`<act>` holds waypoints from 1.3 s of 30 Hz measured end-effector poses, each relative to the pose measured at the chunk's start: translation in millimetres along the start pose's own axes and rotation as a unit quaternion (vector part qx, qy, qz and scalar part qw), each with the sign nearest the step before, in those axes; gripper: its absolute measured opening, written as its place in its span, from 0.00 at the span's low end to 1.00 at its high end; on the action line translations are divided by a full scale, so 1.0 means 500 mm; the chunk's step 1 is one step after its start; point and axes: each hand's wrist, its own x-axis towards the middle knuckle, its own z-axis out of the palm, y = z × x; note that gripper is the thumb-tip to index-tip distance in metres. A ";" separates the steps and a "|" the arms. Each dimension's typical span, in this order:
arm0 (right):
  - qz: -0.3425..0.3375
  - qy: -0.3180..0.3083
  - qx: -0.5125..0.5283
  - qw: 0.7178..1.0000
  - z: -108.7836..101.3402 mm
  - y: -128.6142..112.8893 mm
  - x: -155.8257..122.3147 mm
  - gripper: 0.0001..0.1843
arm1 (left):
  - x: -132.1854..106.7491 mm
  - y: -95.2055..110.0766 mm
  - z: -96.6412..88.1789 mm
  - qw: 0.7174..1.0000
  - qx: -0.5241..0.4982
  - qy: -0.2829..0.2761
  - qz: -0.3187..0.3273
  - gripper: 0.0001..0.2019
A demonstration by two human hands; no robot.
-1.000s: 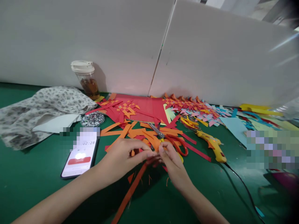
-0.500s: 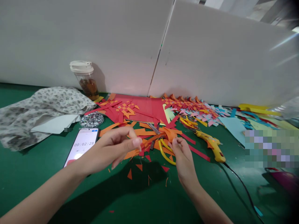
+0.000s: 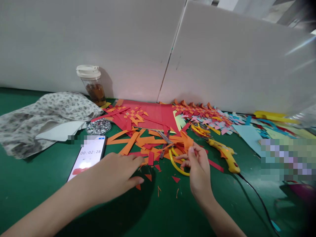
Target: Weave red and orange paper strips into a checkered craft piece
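Left hand (image 3: 116,171) released, flat, palm down, fingertips at the near edge of a heap of strips (image 3: 148,141). The strips are orange and red paper, straight-cut, crossing loosely on the green worktop (image 3: 160,210). Right hand (image 3: 198,168) curled against a creased orange piece (image 3: 186,142); grip cannot be told. Yellow-handled scissors (image 3: 174,164) just beside it. Phone (image 3: 87,156) left of the heap.

Green tabletop (image 3: 37,200); two white partition boards (image 3: 98,42) behind.
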 end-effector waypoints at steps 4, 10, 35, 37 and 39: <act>-0.025 -0.066 -0.007 0.997 0.007 -0.017 -0.020 0.10 | 0.019 0.043 0.012 0.998 -0.045 0.047 0.015 0.19; -0.028 -0.248 -0.040 0.968 0.016 -0.017 -0.046 0.09 | 0.042 0.059 0.039 0.951 -0.305 0.041 -0.021 0.19; 0.029 -0.339 -0.090 0.936 0.030 -0.036 -0.056 0.15 | 0.061 0.002 0.001 0.795 -0.548 0.181 -0.184 0.10; 0.037 -0.336 -0.086 0.937 0.028 -0.037 -0.055 0.16 | 0.062 0.000 0.003 0.795 -0.547 0.187 -0.186 0.10; 0.047 -0.334 -0.076 0.938 0.026 -0.035 -0.053 0.16 | 0.063 -0.003 0.005 0.794 -0.548 0.190 -0.183 0.10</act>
